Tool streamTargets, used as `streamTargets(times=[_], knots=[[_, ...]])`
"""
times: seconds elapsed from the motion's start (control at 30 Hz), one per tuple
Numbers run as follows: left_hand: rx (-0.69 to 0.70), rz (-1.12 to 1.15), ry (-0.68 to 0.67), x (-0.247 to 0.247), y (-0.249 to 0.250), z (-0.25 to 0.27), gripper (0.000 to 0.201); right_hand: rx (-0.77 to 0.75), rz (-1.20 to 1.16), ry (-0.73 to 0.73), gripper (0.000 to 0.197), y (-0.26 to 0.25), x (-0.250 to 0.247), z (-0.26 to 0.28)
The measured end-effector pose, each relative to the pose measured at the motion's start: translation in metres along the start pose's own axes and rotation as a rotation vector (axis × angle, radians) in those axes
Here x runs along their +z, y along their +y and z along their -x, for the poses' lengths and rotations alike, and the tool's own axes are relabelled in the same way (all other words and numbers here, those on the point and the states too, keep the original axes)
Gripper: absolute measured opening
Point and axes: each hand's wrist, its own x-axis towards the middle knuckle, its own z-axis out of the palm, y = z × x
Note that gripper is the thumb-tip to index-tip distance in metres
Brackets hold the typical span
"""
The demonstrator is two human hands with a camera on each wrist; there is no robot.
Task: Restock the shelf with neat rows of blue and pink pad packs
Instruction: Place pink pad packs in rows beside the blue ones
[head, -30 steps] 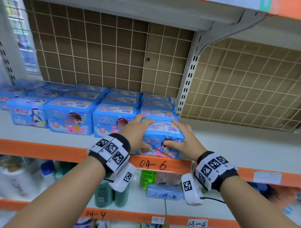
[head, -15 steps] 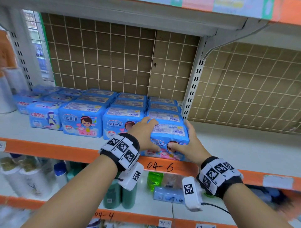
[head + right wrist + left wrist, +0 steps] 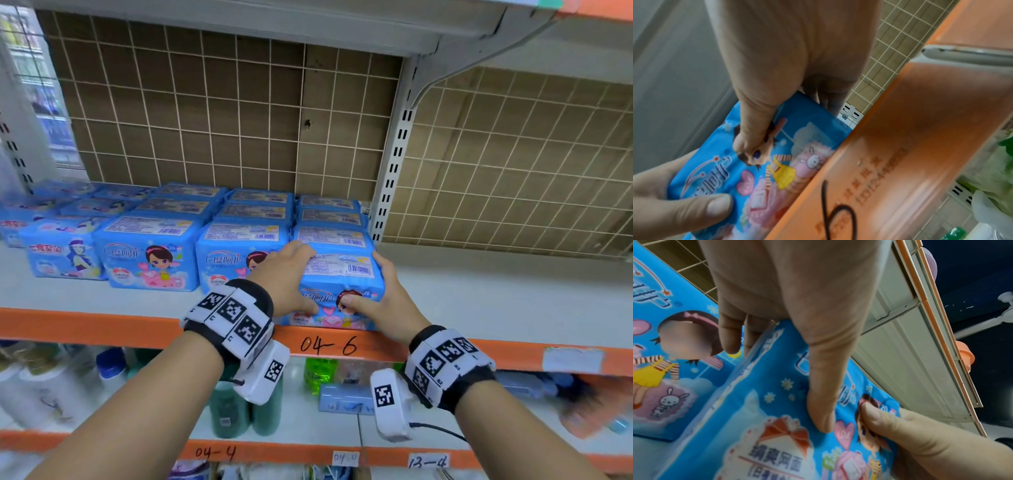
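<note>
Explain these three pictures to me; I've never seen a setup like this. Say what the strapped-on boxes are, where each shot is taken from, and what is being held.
No machine here: a person stocks a shop shelf with bare hands. The checkered wristbands carry small cameras. The wide picture comes from a head camera looking down; the other two look along each hand from the wrists. On the shelf lie rows of blue pad packs. Both the left hand and the right hand grip one pack at the shelf's front edge, in the rightmost row, thumbs on its printed face, fingers over its top. Bottles stand on the shelf below.
</note>
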Motion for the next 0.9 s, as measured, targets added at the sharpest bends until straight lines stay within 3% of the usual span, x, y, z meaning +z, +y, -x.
streamTargets(times=[0.1,0.2,0.3,0.4,0.47,0.5,0.57,0.7,0.73,0.8,0.9], knots=[[-0.077,-0.127,0.010,0.000,0.009,0.004,0.096,0.001,0.005,0.032,0.089,-0.001,0.003,0.003],[-0.167,-0.243,0.127,0.017,0.030,0.018,0.091,-0.027,0.016,0.046,0.088,-0.001,0.003,0.011],[-0.106,-0.204,0.293,0.049,0.056,0.039,0.086,-0.113,0.196,0.157,0.076,0.009,-0.008,0.030],[0.014,-0.028,0.470,0.091,0.089,0.073,0.078,-0.202,0.251,0.258,0.053,0.032,-0.031,0.068],[0.038,0.031,0.486,0.133,0.111,0.095,0.072,-0.262,0.286,0.284,0.042,0.057,-0.048,0.101],[0.012,0.032,0.413,0.156,0.122,0.105,0.070,-0.266,0.297,0.275,0.039,0.075,-0.055,0.120],[-0.117,0.013,0.138,0.210,0.139,0.121,0.068,-0.184,0.301,0.201,0.033,0.118,-0.065,0.157],[-0.236,-0.089,-0.348,0.320,0.158,0.157,0.075,0.145,0.291,-0.014,0.026,0.223,-0.074,0.227],[-0.290,-0.082,-0.447,0.346,0.160,0.165,0.078,0.218,0.308,-0.074,0.026,0.252,-0.073,0.242],[-0.304,-0.140,-0.475,0.407,0.149,0.178,0.077,0.326,0.338,-0.176,0.025,0.309,-0.063,0.270],[-0.421,-0.065,-0.827,0.504,0.122,0.214,0.074,0.477,0.399,-0.363,0.026,0.387,-0.039,0.314]])
